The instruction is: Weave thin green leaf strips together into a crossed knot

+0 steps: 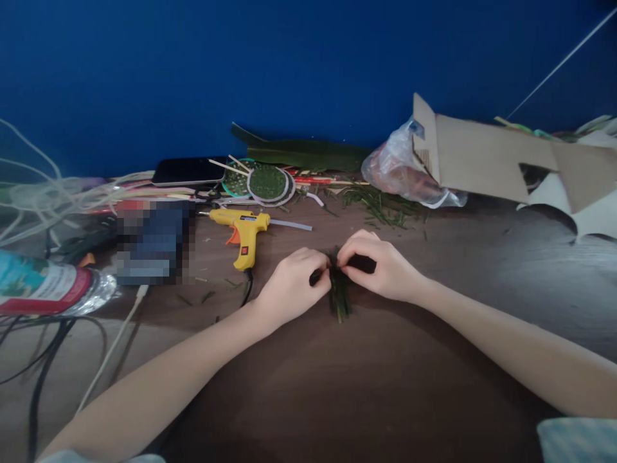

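A small bundle of dark green leaf strips (pixel 340 297) lies on the brown table (pixel 366 373) between my two hands. My left hand (pixel 294 283) is closed, its fingers pinching the left side of the bundle's top. My right hand (pixel 380 265) is closed too, pinching the right side of the same end. A dark band or strip (pixel 362 263) shows between my right fingers; what it is I cannot make out. The lower ends of the strips stick out free toward me.
A yellow glue gun (pixel 243 233) lies just left of my hands, its black cord trailing toward me. Behind are round green woven discs (pixel 266 182), a phone (pixel 189 171), long leaves (pixel 308 154), leaf scraps (pixel 385 207), a plastic bag (pixel 402 170) and cardboard (pixel 486 157). A bottle (pixel 45 284) and cables (pixel 43 360) lie left.
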A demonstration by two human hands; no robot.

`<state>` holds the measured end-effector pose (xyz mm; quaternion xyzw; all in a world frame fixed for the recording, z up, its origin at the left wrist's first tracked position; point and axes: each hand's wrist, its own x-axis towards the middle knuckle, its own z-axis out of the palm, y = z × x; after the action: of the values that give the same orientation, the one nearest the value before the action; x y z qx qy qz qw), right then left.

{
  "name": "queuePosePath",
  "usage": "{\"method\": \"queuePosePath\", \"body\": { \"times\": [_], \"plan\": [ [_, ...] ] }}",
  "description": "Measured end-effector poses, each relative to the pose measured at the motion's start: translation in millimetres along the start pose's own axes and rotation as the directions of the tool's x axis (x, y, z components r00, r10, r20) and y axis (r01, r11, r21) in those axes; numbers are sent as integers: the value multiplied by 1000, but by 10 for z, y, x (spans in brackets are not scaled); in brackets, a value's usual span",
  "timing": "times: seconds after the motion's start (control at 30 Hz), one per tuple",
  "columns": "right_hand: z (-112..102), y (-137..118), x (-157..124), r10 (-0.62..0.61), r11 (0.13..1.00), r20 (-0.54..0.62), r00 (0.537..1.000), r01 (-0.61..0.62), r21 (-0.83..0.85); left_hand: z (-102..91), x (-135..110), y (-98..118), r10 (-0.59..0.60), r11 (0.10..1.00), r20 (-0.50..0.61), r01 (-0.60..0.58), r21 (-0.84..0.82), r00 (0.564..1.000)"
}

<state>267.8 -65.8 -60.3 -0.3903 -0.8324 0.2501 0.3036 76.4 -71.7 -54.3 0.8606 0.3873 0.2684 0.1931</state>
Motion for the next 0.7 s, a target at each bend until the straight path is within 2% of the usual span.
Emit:
{"method": "queuePosePath", "body": {
  "times": [0.27, 0.5, 0.7],
  "plan": [
    [-22, -4, 5, -21, 1000, 17, 1000, 21, 22, -11, -3, 0, -17, 999, 65, 15, 28, 998],
    [-24, -15, -7, 24, 998, 2, 1000, -24, 59, 14, -14, -30, 42, 998, 81, -46, 50, 996],
    [-34, 9, -21, 100, 967, -16, 995, -94, 238, 22, -3, -36, 56, 997, 97, -61, 44, 994]
  ]
}}
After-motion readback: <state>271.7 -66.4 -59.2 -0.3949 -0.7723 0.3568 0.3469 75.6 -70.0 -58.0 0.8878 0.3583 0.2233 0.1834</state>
